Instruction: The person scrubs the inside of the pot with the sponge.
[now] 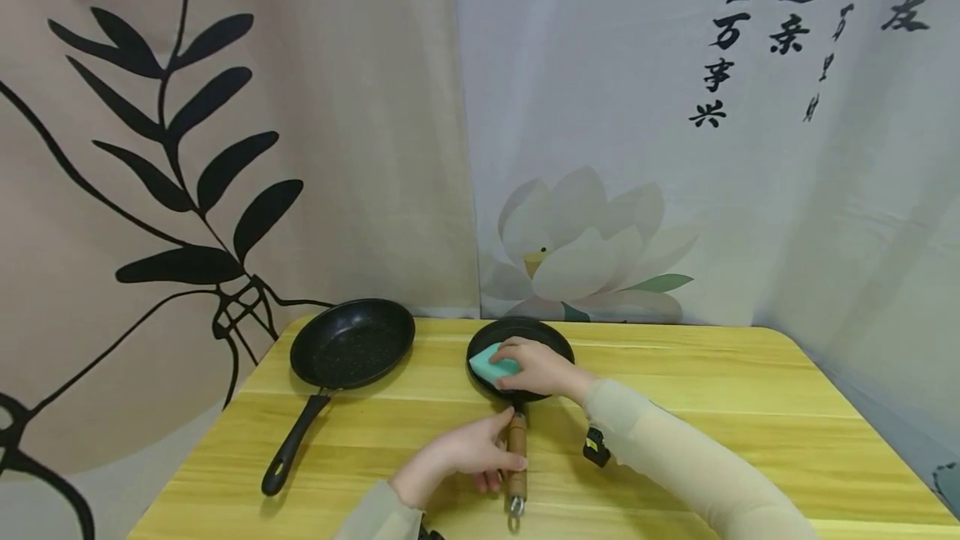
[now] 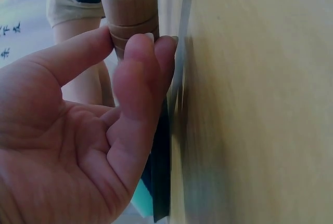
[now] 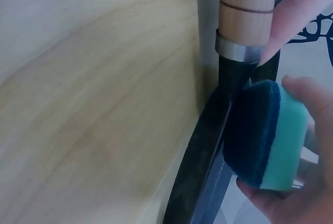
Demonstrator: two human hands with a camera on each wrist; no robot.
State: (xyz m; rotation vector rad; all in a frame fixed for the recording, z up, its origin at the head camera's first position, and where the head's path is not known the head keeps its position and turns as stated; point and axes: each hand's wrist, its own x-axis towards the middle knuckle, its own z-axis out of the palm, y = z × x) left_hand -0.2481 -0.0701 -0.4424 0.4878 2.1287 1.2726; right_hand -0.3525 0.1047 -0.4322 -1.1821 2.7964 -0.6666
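A small black frying pan (image 1: 517, 328) with a wooden handle (image 1: 517, 438) lies on the table, its handle toward me. My left hand (image 1: 471, 447) pinches that handle between thumb and fingers, as the left wrist view also shows. Inside the pan my right hand (image 1: 543, 368) holds a sponge (image 1: 489, 364), thumb and fingers on its opposite edges. The sponge is teal on one side, with a dark scouring layer (image 3: 252, 130) facing the pan in the right wrist view. From the handle's near end sticks out a metal hanging loop (image 1: 516, 507).
A larger black frying pan (image 1: 352, 344) sits on the left of the table, its black handle (image 1: 296, 444) pointing toward me. The wooden table (image 1: 712, 407) reaches back to a printed curtain (image 1: 600, 107).
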